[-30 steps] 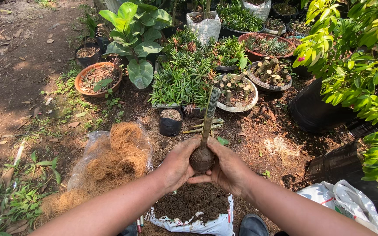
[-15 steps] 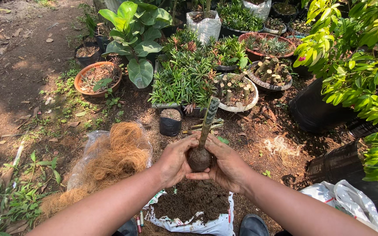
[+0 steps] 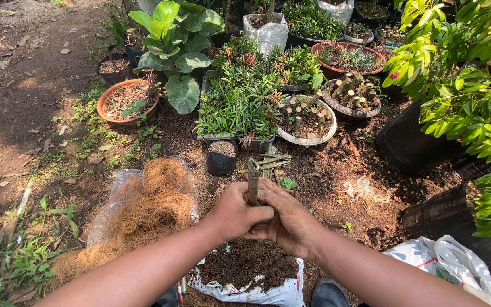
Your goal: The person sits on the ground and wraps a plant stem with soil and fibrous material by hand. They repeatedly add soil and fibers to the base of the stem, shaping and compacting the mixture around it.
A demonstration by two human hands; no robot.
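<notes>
Plant cutting (image 3: 253,177): upright stem, directly above open white soil bag (image 3: 245,287). Left hand (image 3: 235,213) and right hand (image 3: 287,220) wrapped tightly around its base, apparently hiding a root ball. Coconut fibre heap (image 3: 149,206) left of bag.

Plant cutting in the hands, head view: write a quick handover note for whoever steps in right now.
Left hand: closed around the base of the plant cutting.
Right hand: cupped against the same base, touching the left.
The cutting stands upright above the open white bag of soil. Coconut fibre in a clear bag lies to the left; a small black pot of soil stands just beyond.
Done: the base is fully enclosed by both hands.
Left: the cutting is not yet in any pot.
</notes>
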